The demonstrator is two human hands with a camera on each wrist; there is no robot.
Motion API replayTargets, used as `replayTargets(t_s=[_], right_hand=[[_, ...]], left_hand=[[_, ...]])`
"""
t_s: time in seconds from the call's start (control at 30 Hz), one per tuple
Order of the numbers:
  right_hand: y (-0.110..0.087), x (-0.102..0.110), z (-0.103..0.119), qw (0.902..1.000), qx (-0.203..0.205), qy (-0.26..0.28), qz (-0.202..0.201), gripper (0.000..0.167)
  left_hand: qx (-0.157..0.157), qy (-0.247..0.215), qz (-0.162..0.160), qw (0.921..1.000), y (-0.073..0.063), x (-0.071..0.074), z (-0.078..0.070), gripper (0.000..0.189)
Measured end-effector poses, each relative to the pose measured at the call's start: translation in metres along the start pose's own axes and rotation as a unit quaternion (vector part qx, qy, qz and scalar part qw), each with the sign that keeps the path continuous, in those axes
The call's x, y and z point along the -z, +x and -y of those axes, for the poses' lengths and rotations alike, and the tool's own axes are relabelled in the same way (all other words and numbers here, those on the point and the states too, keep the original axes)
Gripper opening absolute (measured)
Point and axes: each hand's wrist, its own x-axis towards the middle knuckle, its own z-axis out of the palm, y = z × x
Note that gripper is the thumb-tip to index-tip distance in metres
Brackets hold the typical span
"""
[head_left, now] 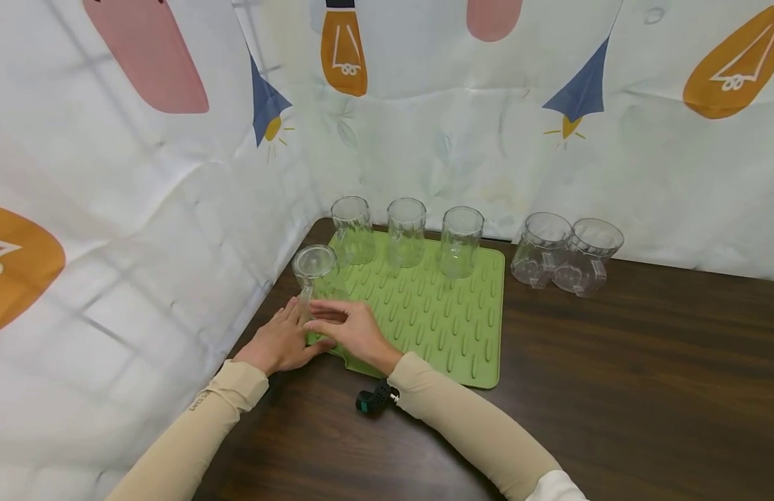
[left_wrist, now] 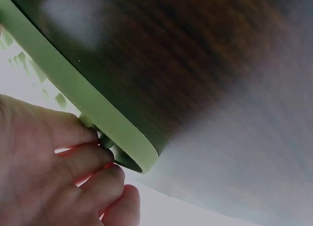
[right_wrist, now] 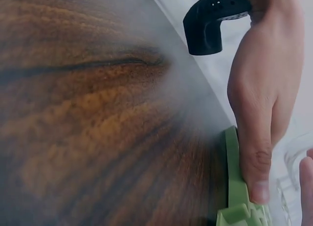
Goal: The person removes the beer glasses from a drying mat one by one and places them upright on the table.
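A clear glass mug (head_left: 318,268) stands at the left side of the green ridged mat (head_left: 424,327), its ringed base facing up and its handle towards me. My right hand (head_left: 355,330) reaches across the mat's near left corner, thumb and forefinger pinching at the mug's handle. Flat beside it, my left hand (head_left: 283,341) rests on the mat's left edge, fingers pointing away and thumb stretched across the corner. In the right wrist view, the left thumb presses on the mat's rim (right_wrist: 234,172) near the handle. Fingers also lie along the raised rim (left_wrist: 88,99) in the left wrist view.
Behind stand three more glass mugs: left (head_left: 353,233), middle (head_left: 406,233) and right (head_left: 462,243). Two others, one (head_left: 542,250) overlapping another (head_left: 583,257), stand on the dark wooden table (head_left: 643,369) right of the mat. Printed cloth (head_left: 424,139) hangs at the back and left.
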Motion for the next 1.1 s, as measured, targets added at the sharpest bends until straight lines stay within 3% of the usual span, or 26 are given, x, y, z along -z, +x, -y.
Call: replayTargets(t_s=[0.37,0.63,0.8,1.1], right_hand=[[0.001,-0.006,-0.001,0.9999,-0.013,-0.004,-0.002,0.046],[0.003,-0.010,0.000,1.0000,-0.009,-0.002,0.002,0.044],[0.008,-0.014,-0.001,0.9999,0.010,-0.011,-0.004,0.038],[0.009,-0.014,-0.002,0.9979,0.040,-0.050,-0.009,0.030]], left_hand=[[-0.017,0.003,-0.012,0.9998,-0.001,0.000,-0.003,0.083],[-0.009,0.001,-0.009,0.9999,-0.002,0.000,-0.005,0.076],[-0.011,0.012,-0.021,0.9997,-0.002,-0.001,-0.004,0.076],[0.001,0.018,-0.011,0.9998,-0.001,-0.003,-0.002,0.078]])
